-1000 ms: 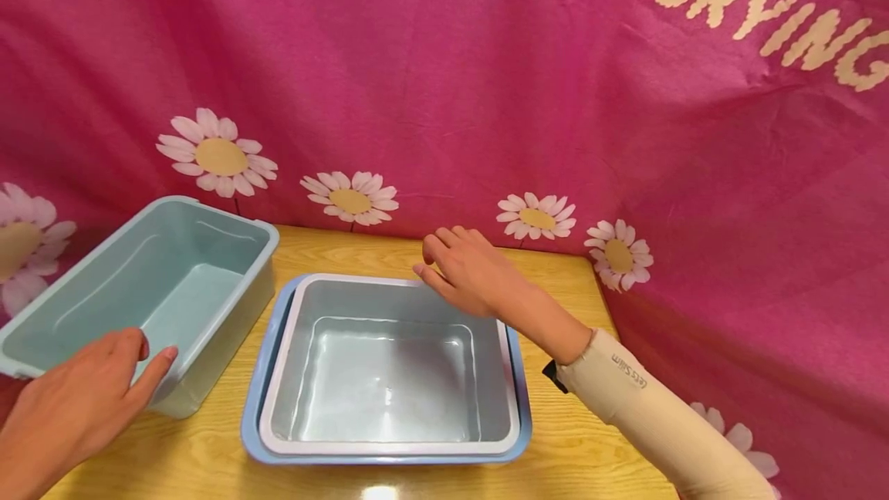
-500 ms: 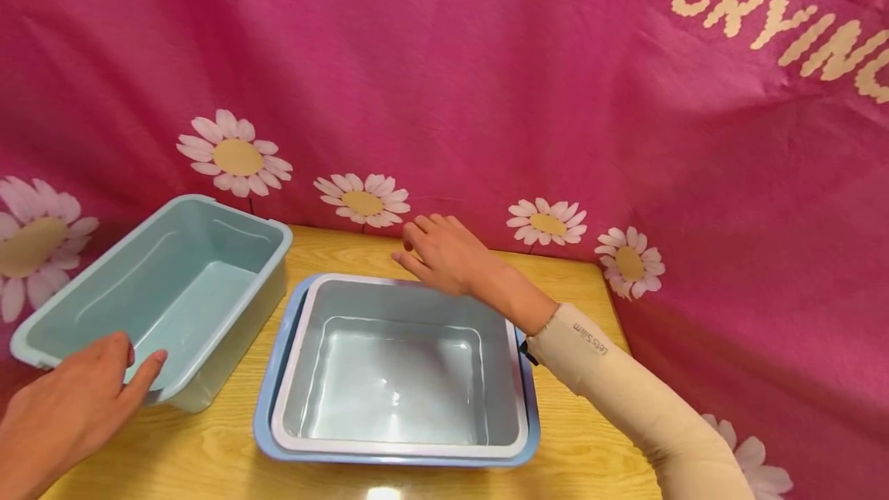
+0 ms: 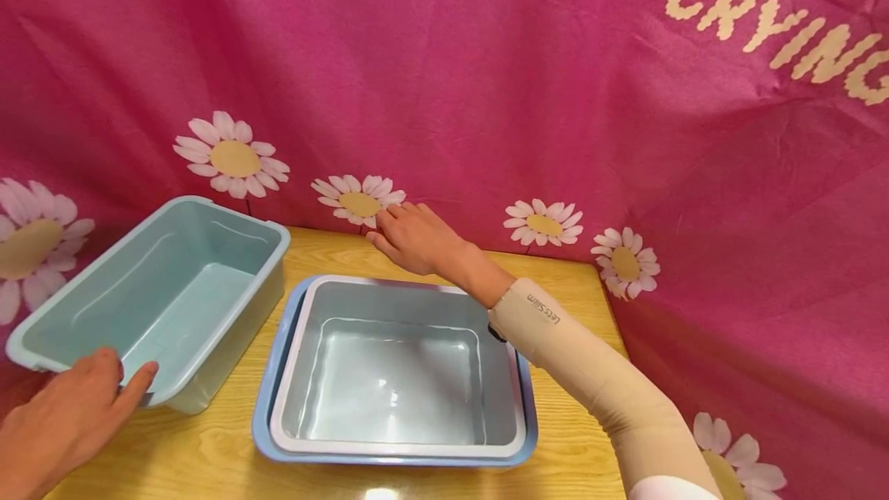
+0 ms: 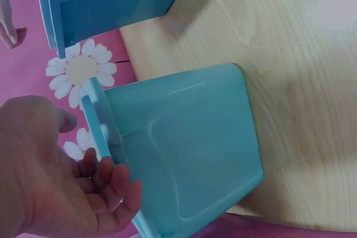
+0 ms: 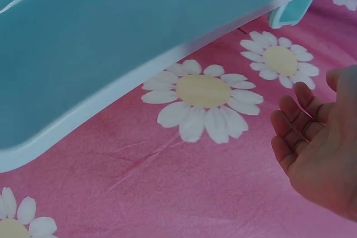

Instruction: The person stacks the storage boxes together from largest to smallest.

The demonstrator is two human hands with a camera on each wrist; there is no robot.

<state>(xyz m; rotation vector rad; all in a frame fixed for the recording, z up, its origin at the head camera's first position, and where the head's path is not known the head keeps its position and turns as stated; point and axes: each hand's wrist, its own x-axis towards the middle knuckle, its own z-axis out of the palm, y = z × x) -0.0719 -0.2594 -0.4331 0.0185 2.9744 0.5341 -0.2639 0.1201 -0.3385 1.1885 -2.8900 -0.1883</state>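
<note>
A pale teal plastic basin (image 3: 232,338) stands at the left, long and angled, its inside bare. My left hand (image 3: 72,407) is at its near end. In the left wrist view, the left hand's fingers (image 4: 114,193) lie loosely bent by the rim, thumb apart; whether they touch it I cannot tell. Centred on the table is a grey basin with a whitish rim (image 3: 396,450), nested in a blue basin (image 3: 262,400). My right hand (image 3: 420,240) hovers above the nested basins' far edge, fingers loosely curled around nothing. The right wrist view shows that palm (image 5: 323,165) empty.
The basins stand on a light wooden table (image 3: 569,407). A pink cloth (image 3: 444,83) with printed daisies and lettering hangs close behind the table and along its right side. A narrow strip of tabletop separates the teal basin from the nested pair.
My right hand has moved left and slightly farther back above the nested basins' far edge. My left hand has shifted a little left and down at the teal basin's near end.
</note>
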